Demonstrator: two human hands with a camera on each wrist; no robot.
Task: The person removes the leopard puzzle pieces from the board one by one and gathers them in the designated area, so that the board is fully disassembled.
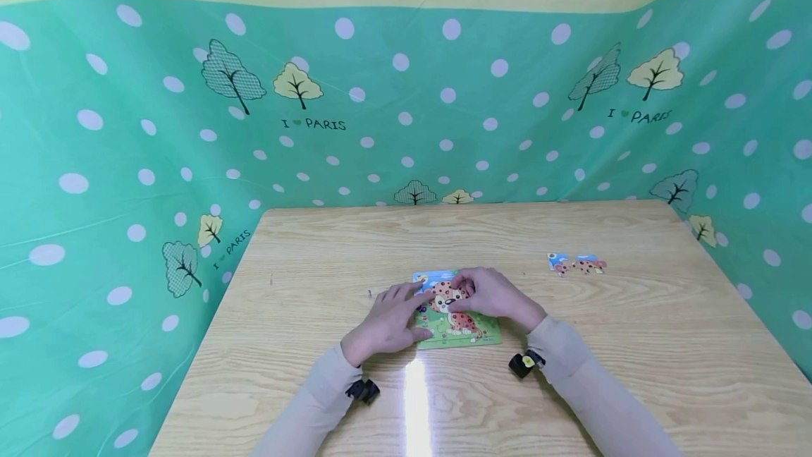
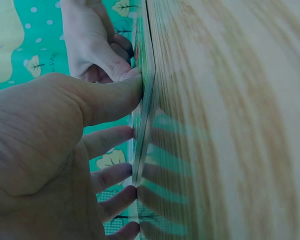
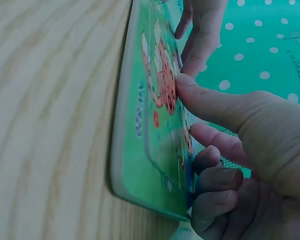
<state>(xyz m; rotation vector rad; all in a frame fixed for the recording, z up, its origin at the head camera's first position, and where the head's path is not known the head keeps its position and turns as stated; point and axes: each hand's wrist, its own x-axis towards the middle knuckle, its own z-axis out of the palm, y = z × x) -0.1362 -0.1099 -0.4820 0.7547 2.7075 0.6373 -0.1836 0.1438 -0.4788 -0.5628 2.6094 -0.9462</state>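
A jigsaw puzzle board (image 1: 459, 340) with a spotted leopard picture lies flat on the table in the head view. My left hand (image 1: 388, 321) rests at its left side, fingers spread; the thumb presses the lower left edge and the index fingertip reaches the leopard's head. From the right, my right hand (image 1: 491, 295) sets thumb and index fingertips apart on the head area. Its other fingers are curled in the right wrist view, above the board (image 3: 132, 165). I cannot tell whether thumb and index pinch a piece.
Several loose leopard puzzle pieces (image 1: 577, 264) lie at the back right of the wooden table (image 1: 304, 252). A green dotted curtain (image 1: 406, 90) hangs behind and along both sides. Light glares on the tabletop in front of the board.
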